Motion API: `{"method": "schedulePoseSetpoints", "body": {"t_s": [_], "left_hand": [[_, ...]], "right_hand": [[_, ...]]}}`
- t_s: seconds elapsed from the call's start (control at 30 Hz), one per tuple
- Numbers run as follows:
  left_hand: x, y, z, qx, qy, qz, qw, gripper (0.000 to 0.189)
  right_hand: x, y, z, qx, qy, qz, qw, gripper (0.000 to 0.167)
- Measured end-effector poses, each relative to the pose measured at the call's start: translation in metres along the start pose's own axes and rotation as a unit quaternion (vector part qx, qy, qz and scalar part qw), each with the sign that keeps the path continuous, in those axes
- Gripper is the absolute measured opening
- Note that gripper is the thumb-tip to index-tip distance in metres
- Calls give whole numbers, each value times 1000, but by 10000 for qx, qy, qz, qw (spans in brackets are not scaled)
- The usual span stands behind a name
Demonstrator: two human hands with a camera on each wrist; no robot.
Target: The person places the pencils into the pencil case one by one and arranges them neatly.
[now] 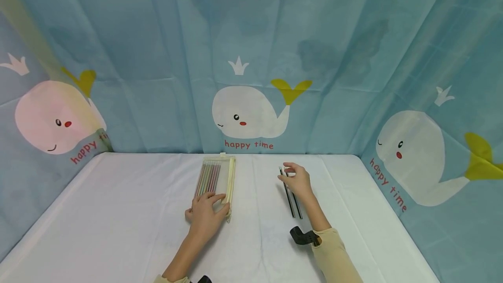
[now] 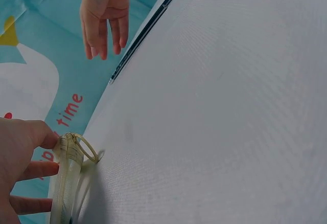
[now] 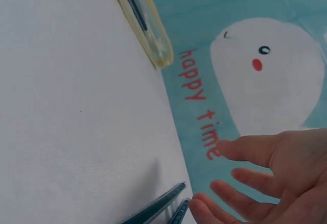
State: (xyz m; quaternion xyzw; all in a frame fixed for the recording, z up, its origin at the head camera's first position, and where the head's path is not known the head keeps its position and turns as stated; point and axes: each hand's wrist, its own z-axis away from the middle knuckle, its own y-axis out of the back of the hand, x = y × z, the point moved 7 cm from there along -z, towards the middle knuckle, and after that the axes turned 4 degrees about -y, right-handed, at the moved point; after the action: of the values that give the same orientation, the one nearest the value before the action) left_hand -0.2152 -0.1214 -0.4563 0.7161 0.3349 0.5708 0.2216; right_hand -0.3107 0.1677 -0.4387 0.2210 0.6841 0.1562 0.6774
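A clear pouch (image 1: 222, 174) with a pale yellow zip edge lies flat on the table, with several coloured pencils (image 1: 209, 176) showing inside. My left hand (image 1: 206, 214) rests on its near end. In the left wrist view, the fingers of that hand (image 2: 25, 170) touch the zip edge beside a yellow pull ring (image 2: 87, 149). To the right, two slim black pencil-like sticks (image 1: 289, 200) lie side by side. Over their far ends hovers my right hand (image 1: 300, 182), fingers loosely bent. The right wrist view shows that hand (image 3: 276, 183) holding nothing, close to the stick tips (image 3: 176, 189).
A white cloth (image 1: 118, 213) covers the table. Blue curtains (image 1: 157, 56) printed with whales and "happy time" stand behind it and at both sides. A black wrist mount (image 1: 302, 236) sits by the right sleeve (image 1: 334, 252).
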Motion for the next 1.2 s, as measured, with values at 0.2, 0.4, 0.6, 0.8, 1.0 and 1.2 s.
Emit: {"method": "schedulePoseSetpoints", "body": {"t_s": [0.2,0.4,0.6,0.8,1.0,1.2], "left_hand": [[0,0,0,-28,-2,69,10000,31],[-1,-3,-1,-4,8,88,10000,32],[-2,-4,-1,-19,31,79,10000,31],[-2,-5,-1,-50,32,94,9999,31],[-2,-5,-1,-63,16,106,9999,32],[-3,-5,0,-73,16,142,9999,32]], "right_hand": [[3,-3,2,-260,-145,151,9994,56],[4,-8,3,-304,-265,383,9985,58],[6,-15,3,-200,-379,461,9980,59],[6,-22,3,-157,-370,693,9968,58],[2,-25,2,-75,-328,1038,9940,52],[3,-27,-3,-104,-342,1169,9925,42]]}}
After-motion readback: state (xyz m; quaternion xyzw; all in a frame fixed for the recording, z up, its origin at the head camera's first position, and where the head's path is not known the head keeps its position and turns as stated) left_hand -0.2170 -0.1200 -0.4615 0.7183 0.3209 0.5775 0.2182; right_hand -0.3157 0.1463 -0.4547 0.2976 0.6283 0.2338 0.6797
